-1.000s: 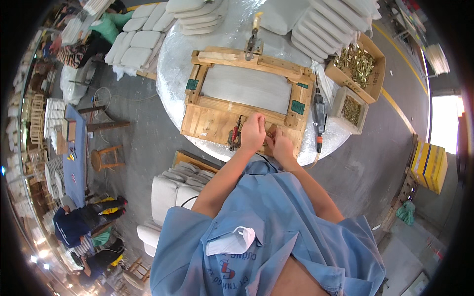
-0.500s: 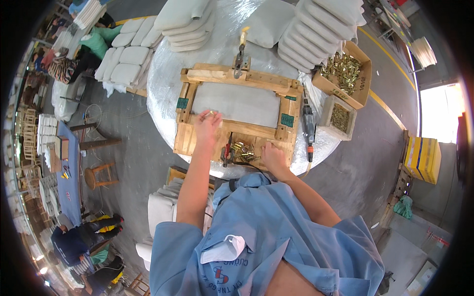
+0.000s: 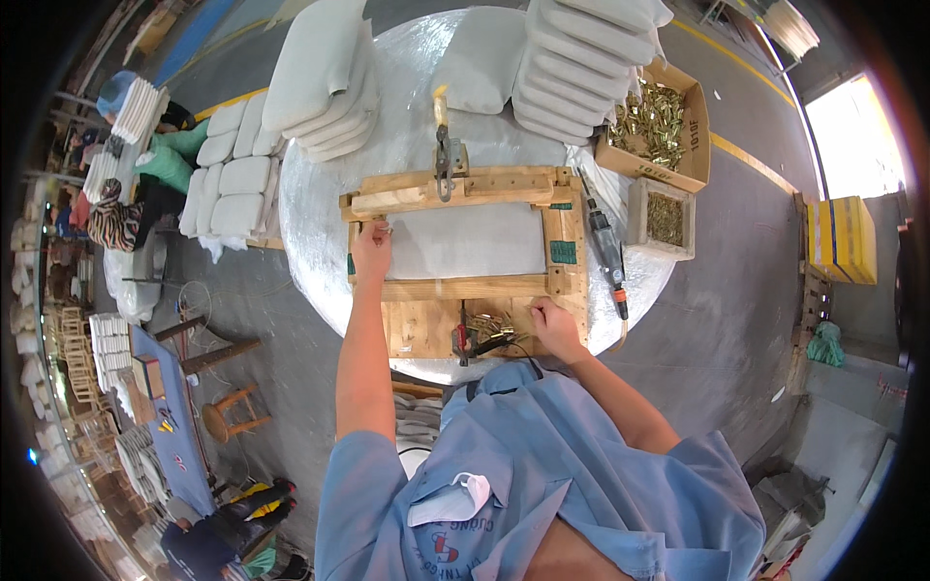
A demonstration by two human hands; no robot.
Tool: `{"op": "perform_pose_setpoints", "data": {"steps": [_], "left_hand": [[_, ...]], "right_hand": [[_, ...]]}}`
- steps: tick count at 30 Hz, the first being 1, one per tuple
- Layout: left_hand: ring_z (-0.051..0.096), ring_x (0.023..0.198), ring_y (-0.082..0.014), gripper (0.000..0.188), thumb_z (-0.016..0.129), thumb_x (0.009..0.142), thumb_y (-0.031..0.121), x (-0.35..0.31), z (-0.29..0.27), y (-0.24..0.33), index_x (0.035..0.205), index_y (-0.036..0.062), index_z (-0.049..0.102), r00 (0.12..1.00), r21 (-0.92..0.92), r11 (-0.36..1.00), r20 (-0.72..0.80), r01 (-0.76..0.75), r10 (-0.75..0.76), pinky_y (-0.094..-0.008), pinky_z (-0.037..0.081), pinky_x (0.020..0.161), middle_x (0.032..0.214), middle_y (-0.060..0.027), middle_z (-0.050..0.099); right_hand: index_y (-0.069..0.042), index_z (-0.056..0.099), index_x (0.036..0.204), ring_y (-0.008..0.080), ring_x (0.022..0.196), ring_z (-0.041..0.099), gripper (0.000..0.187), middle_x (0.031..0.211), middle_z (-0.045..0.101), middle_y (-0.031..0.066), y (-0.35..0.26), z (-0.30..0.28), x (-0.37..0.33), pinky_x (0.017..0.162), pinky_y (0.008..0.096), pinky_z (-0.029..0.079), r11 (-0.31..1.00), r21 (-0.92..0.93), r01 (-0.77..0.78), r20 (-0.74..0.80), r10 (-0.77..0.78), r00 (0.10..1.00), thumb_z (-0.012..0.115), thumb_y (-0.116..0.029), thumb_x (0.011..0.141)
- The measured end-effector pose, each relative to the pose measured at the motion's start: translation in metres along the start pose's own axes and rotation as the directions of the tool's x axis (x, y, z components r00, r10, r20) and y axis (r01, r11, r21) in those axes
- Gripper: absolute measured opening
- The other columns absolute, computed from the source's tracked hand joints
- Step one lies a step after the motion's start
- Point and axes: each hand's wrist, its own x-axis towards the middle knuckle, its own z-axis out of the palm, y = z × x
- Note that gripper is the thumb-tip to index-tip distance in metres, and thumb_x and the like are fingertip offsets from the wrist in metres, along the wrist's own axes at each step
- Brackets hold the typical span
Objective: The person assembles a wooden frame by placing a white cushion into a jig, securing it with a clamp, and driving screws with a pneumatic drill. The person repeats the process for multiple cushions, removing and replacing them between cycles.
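A wooden jig [image 3: 572, 329] lies before me with a grey cushion pad [image 3: 465, 242] inside its frame. My left hand [image 3: 372, 252] is at the pad's far left corner, fingers pinched beside the frame; what they hold is too small to make out. Near the jig's front right my right hand [image 3: 559, 327] is closed, its fingertips and any contents hidden. Beside it lies a small heap of gold-coloured metal pieces [image 3: 492, 326]. A toggle clamp [image 3: 444, 160] with a yellow-tipped handle stands at the jig's far side, and a red-handled clamp [image 3: 461, 339] at its near edge.
Right of the jig lies a black power screwdriver [image 3: 607, 247] with an orange end. A cardboard box [image 3: 693, 145] of metal pieces and a tray [image 3: 683, 218] of small fasteners stand beyond. Stacked cushions [image 3: 572, 73] fill the table's far side. Other people work at far left.
My left hand has moved from the pad's near left part to its far left corner. My right hand stays closed near the metal pieces. The whole view has shifted a little.
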Motion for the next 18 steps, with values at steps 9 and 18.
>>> {"op": "perform_pose_setpoints", "data": {"steps": [9,18], "left_hand": [[0.064,0.114,-0.0379,0.031,0.067,0.090,0.003,-0.009,-0.017,0.019,0.119,0.0118,0.069,0.947,0.323,0.894,0.033,-0.312,0.319,-0.0515,0.052,0.094,0.111,-0.0139,0.074],[0.063,0.118,-0.0354,0.025,0.076,0.096,0.033,-0.029,0.001,0.021,0.113,0.0146,0.077,0.955,0.455,0.872,-0.133,-0.179,0.266,-0.0537,0.046,0.103,0.114,-0.0089,0.074]], "right_hand": [[-0.006,0.070,0.109,0.0428,0.088,0.074,0.019,0.096,0.077,0.0204,0.006,0.003,0.000,0.077,0.0534,0.058,1.000,0.001,0.002,-0.016,-0.002,1.000,0.067,-0.023,0.103],[-0.007,0.069,0.108,0.0423,0.086,0.074,0.017,0.092,0.076,0.0203,-0.008,-0.002,-0.001,0.075,0.0530,0.058,0.999,-0.034,-0.037,0.008,0.038,0.999,0.066,-0.023,0.103]]}}
